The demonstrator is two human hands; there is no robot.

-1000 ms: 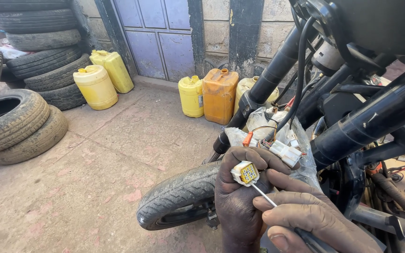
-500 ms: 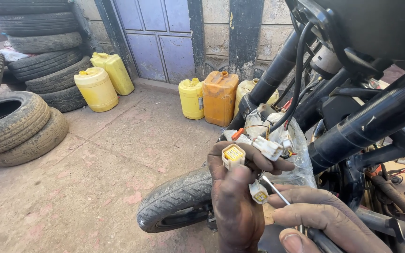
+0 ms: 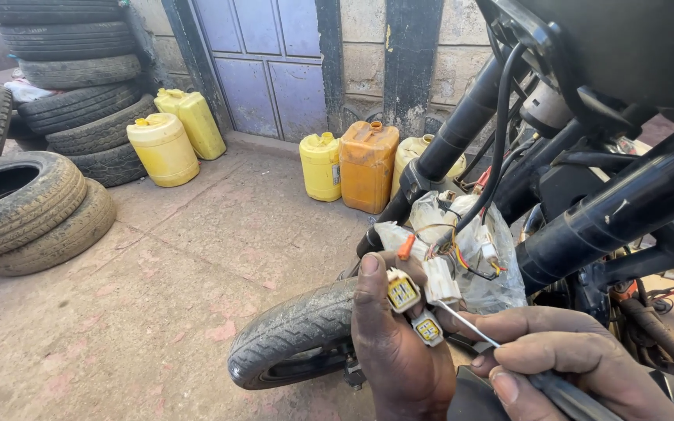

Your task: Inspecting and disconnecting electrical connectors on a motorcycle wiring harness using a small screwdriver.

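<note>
As the view runs from far left, stacked tyres [image 3: 48,132] and yellow jerrycans [image 3: 175,139] line the wall, stored away from the work; an orange jerrycan [image 3: 368,165] stands near the door. Centre, near: the left hand [image 3: 395,351] closes around a cluster of white connectors [image 3: 419,300], thumb pressing them upright so their yellow faces turn toward the viewer. The coloured wires [image 3: 462,253] trail up to a plastic-wrapped bundle [image 3: 481,265] beside the front fork [image 3: 454,136], above the front tyre [image 3: 294,331]. Right, near: the right hand [image 3: 571,366] pinches a thin metal probe [image 3: 470,326], its tip just beside the lowest connector, angled for access.
</note>
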